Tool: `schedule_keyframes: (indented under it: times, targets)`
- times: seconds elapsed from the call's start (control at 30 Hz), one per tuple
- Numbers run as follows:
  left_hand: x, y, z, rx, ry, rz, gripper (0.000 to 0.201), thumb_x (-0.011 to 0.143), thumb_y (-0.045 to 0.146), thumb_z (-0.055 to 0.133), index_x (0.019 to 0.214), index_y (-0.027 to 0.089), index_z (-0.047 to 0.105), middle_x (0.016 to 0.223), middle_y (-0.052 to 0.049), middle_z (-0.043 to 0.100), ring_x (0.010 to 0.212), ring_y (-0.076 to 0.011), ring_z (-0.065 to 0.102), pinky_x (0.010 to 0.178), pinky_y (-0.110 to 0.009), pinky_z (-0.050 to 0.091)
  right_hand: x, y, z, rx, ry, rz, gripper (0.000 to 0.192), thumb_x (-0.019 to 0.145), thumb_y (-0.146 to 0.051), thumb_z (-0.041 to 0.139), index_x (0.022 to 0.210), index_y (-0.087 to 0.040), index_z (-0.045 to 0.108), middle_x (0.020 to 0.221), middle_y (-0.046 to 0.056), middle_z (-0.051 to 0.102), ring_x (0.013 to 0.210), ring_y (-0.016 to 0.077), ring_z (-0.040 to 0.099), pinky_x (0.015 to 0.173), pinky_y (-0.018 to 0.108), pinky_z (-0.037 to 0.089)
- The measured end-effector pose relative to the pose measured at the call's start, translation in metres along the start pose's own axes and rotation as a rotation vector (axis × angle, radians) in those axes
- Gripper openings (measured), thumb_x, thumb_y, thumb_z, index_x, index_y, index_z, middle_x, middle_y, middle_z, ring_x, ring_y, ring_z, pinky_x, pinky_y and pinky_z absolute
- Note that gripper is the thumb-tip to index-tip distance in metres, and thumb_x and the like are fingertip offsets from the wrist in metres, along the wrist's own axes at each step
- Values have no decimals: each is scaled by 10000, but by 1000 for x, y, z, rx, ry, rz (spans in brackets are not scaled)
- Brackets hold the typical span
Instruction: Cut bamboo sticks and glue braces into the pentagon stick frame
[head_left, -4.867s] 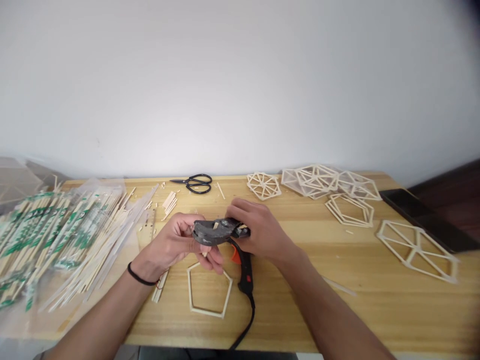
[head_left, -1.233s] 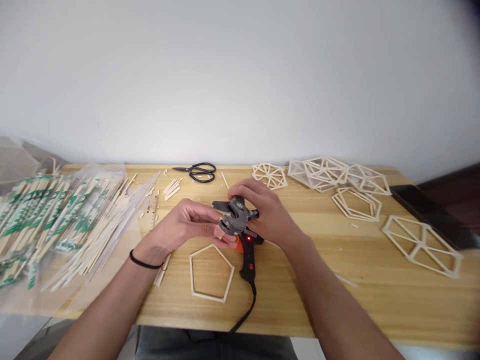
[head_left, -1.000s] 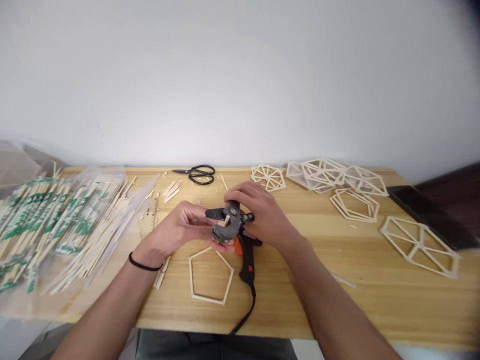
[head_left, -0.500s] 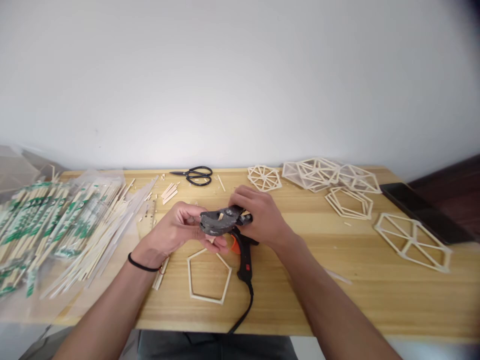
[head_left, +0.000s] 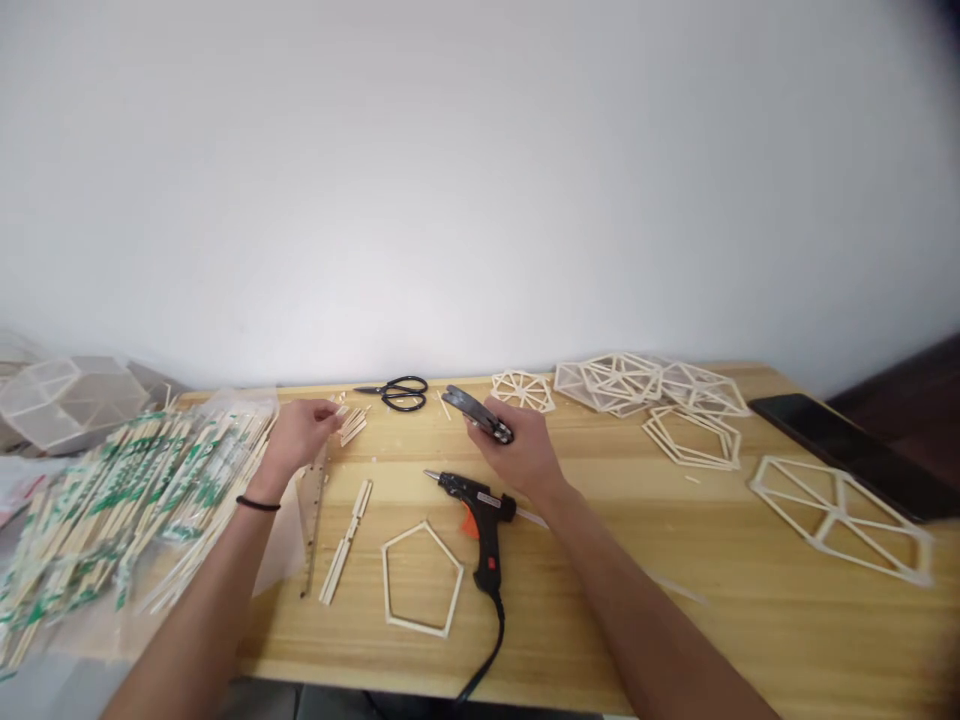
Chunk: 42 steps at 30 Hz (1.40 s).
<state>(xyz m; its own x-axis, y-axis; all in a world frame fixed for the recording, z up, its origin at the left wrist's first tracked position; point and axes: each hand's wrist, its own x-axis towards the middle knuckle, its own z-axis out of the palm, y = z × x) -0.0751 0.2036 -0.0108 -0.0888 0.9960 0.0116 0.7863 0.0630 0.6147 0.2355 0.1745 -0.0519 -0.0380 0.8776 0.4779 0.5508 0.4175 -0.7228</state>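
Observation:
My right hand (head_left: 521, 445) is closed round a grey hand cutter (head_left: 472, 410), held above the table with its head pointing left and away from me. Further left, my left hand (head_left: 304, 437) has its fingers pinched together beside a small pile of short wooden sticks (head_left: 354, 426). What lies between those fingertips is too small to make out. A black hot glue gun (head_left: 487, 520) with an orange trigger lies below my right hand. Left of it lies a flat pentagon (head_left: 385, 585) of wooden sticks.
Black-handled scissors (head_left: 405, 393) lie near the wall. Cut sticks (head_left: 346, 545) lie beside a ruler (head_left: 315, 520). Packaged chopsticks (head_left: 150, 480) cover the left side. Stick frames (head_left: 622, 380) and a large hexagonal frame (head_left: 832, 515) sit right, near a black flat object (head_left: 847, 450).
My hands have parted. The left hand moved left and away to the short sticks; the right keeps the cutter, now turned edge-on. The glue gun and pentagon show fully.

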Motion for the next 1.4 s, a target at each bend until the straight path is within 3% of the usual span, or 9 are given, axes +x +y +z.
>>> schedule_keyframes:
  times: [0.13, 0.23, 0.53, 0.8, 1.1, 1.3, 1.4]
  targets:
    - [21, 1, 1, 291, 30, -39, 208, 846, 232, 679, 907, 162, 865, 986, -138, 856, 1028, -338, 768, 815, -330, 518, 0, -4, 2, 26, -15, -17, 277, 773, -325, 585, 633, -262, 354, 535, -54, 415, 544, 159, 421, 573, 279, 313]
    - [27, 9, 10, 433, -1, -54, 205, 833, 201, 675, 884, 181, 873, 1011, -162, 849, 1035, -344, 766, 801, -331, 511, 0, -5, 4, 31, -26, -26, 259, 756, -298, 575, 634, -262, 349, 525, -57, 406, 538, 158, 414, 575, 278, 306]
    - [25, 13, 23, 603, -48, -123, 216, 846, 268, 670, 899, 187, 863, 1008, -178, 834, 983, -330, 756, 710, -304, 455, 0, -7, 4, 37, -52, -16, 207, 781, -280, 602, 658, -258, 436, 551, -44, 507, 553, 165, 468, 593, 273, 332]
    - [28, 1, 23, 571, -108, -54, 188, 829, 237, 668, 748, 141, 808, 732, -64, 770, 766, -200, 689, 625, -245, 361, 1, -9, 4, 19, -74, -12, 201, 771, -256, 632, 658, -255, 465, 580, -29, 573, 578, 175, 497, 604, 276, 326]
    - [22, 0, 27, 489, -81, 52, 161, 797, 221, 663, 693, 179, 779, 788, -102, 797, 779, -235, 675, 672, -282, 381, -1, -13, 3, 4, -89, -18, 211, 772, -225, 651, 660, -256, 474, 581, -34, 584, 577, 176, 516, 606, 272, 336]
    - [18, 3, 21, 303, -87, 75, 192, 756, 277, 699, 608, 161, 739, 631, -40, 723, 750, -226, 672, 685, -274, 406, 0, -12, 4, 5, -76, 13, 217, 777, -238, 645, 654, -255, 466, 573, -31, 557, 570, 175, 489, 598, 280, 324]
    - [9, 3, 12, 163, -94, 82, 224, 766, 357, 702, 709, 153, 774, 773, -31, 782, 825, -244, 707, 740, -275, 464, 0, -13, 4, 17, -61, 48, 224, 803, -271, 643, 664, -252, 467, 575, -34, 530, 571, 166, 470, 598, 280, 325]
